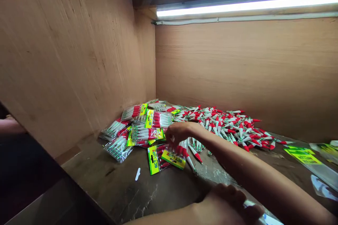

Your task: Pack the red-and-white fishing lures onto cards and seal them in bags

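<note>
My right hand (pixel 179 133) reaches in from the right with its fingers curled down on the end of a clear packet of fishing lures with a yellow header (pixel 173 159). This packet lies partly over another BCT LURE packet (pixel 154 160). Several more packed lures (pixel 158 119) are heaped just to the left. Loose red-and-white lures (pixel 190 154) lie right beside the hand. Low in the view, my left hand (pixel 227 198) is near the front, its fingers bent and blurred. Clear plastic with white and blue (pixel 269 218) shows beside its fingertips; what it grips is hidden.
A big pile of loose lures (pixel 232 126) spreads along the back wooden panel. Empty yellow-topped bags (pixel 303 156) lie at the right. A white cut-out scrap (pixel 137 174) is on the tabletop (pixel 116 186). A wooden partition (pixel 79 59) stands left; a lit tube (pixel 245 5) hangs above.
</note>
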Available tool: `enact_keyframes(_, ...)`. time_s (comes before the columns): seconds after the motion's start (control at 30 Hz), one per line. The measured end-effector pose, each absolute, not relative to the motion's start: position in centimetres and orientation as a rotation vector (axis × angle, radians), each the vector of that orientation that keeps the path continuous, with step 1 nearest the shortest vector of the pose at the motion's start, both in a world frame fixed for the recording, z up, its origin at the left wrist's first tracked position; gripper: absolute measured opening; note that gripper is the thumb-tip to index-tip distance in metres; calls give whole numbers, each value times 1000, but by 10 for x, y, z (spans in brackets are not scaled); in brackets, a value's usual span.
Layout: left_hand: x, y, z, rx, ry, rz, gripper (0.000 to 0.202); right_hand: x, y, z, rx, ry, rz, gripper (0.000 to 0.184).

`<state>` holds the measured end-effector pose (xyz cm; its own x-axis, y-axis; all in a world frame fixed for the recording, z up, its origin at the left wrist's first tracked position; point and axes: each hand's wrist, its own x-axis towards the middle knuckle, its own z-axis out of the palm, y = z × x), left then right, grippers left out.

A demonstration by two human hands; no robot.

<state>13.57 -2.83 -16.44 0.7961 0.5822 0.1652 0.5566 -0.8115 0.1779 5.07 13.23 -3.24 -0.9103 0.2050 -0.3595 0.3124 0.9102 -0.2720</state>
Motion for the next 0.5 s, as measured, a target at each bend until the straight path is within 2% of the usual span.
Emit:
enact_keyframes(0.1,136,-28,-172,2926,922,365,46,59,144,-11,390,2766,-487,29)
enact_keyframes(0.27,136,-27,-186,2980,916,532,51,66,182,23,679,3255,-494,37)
enact_keyframes(0.37,135,-26,-188,2996,910,568,51,67,192,9,909,3361,-256,36)
enact_keyframes(0.5,132,-26,-178,3007,903,555,46,77,189,-40,787,3156,-45,26)
